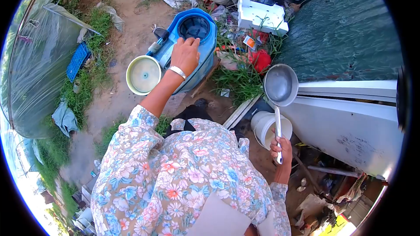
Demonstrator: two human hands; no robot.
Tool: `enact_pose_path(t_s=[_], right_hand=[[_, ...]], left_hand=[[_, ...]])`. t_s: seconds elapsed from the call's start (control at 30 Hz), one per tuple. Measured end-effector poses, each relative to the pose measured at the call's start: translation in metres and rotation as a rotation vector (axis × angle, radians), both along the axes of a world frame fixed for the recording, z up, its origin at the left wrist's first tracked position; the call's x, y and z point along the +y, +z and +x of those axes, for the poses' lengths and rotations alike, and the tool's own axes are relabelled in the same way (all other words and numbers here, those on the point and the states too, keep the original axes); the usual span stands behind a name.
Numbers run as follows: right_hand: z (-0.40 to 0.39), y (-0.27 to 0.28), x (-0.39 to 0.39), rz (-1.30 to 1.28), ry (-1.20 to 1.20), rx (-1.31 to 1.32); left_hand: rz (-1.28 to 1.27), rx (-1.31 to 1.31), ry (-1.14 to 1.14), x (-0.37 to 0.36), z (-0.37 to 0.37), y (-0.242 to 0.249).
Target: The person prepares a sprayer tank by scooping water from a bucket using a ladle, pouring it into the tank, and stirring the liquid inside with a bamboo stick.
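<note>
My left hand [186, 55] is on top of a blue sprayer tank [205, 57], fingers bent over the near rim of its round dark opening. The fingertips are partly hidden. Beside the tank, on its left, lies a round pale lid [145, 75] with a small knob in the middle. My right hand [282, 149] is wrapped around the handle of a metal ladle [281, 85], whose round bowl points away from me. Just beyond that hand, partly behind the handle, stands a white bucket [261, 126].
A white foam box [262, 15] lies on litter behind the tank, near a red plastic bag [261, 61]. A white panel [345, 126] and dark green sheeting [341, 30] border the right. Plastic film [48, 70] and a blue crate [78, 61] are at the left.
</note>
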State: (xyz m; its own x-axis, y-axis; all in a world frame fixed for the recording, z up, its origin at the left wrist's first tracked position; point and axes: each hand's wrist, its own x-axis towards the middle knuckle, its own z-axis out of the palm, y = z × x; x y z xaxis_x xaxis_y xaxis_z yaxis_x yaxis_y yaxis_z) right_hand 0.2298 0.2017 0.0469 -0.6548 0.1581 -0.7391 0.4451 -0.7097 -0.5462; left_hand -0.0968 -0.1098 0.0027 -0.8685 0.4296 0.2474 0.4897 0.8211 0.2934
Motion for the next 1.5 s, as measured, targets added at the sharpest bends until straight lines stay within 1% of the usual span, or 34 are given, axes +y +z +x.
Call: enact_pose_path(t_s=[0.23, 0.33, 0.43, 0.53, 0.67, 0.83, 0.93, 1.03, 1.13, 1.17, 1.2, 1.27, 1.37, 1.5], right_hand=[[-0.126, 0.073, -0.032, -0.018, 0.249, 0.12], [-0.168, 0.092, -0.047, 0.061, 0.359, 0.126], [-0.201, 0.106, -0.061, 0.102, 0.436, 0.153], [-0.224, 0.108, -0.07, 0.155, 0.49, 0.158], [-0.243, 0.115, -0.083, 0.341, 0.588, 0.125], [-0.254, 0.112, -0.089, 0.401, 0.631, 0.122], [-0.255, 0.108, -0.091, 0.418, 0.634, 0.124], [-0.257, 0.107, -0.093, 0.446, 0.641, 0.117], [-0.257, 0.111, -0.095, 0.459, 0.633, 0.129], [-0.257, 0.111, -0.095, 0.463, 0.632, 0.135], [-0.256, 0.112, -0.095, 0.466, 0.631, 0.14], [-0.257, 0.114, -0.097, 0.483, 0.633, 0.134], [-0.259, 0.117, -0.1, 0.509, 0.639, 0.125], [-0.259, 0.12, -0.105, 0.549, 0.631, 0.138]], left_hand=[[-0.022, 0.019, -0.023, -0.001, -0.01, -0.005], [-0.081, -0.049, -0.002, 0.003, -0.011, -0.004], [-0.048, -0.037, 0.002, 0.003, -0.01, -0.01], [-0.02, -0.032, -0.006, 0.002, -0.009, -0.011], [-0.052, -0.054, 0.012, 0.004, -0.011, -0.013], [-0.062, -0.063, 0.011, 0.004, -0.011, -0.01], [-0.074, -0.104, 0.006, 0.004, -0.014, -0.006], [-0.029, -0.186, -0.001, 0.001, -0.027, 0.006], [0.345, -0.277, 0.075, -0.001, -0.058, -0.004], [0.522, -0.169, 0.054, 0.0, -0.066, -0.008], [0.681, -0.578, 0.2, 0.002, -0.068, 0.011], [0.989, -0.793, 0.274, 0.004, -0.084, 0.003], [1.063, -0.901, 0.281, 0.006, -0.101, -0.01], [1.289, -1.084, 0.33, 0.012, -0.107, -0.01]])
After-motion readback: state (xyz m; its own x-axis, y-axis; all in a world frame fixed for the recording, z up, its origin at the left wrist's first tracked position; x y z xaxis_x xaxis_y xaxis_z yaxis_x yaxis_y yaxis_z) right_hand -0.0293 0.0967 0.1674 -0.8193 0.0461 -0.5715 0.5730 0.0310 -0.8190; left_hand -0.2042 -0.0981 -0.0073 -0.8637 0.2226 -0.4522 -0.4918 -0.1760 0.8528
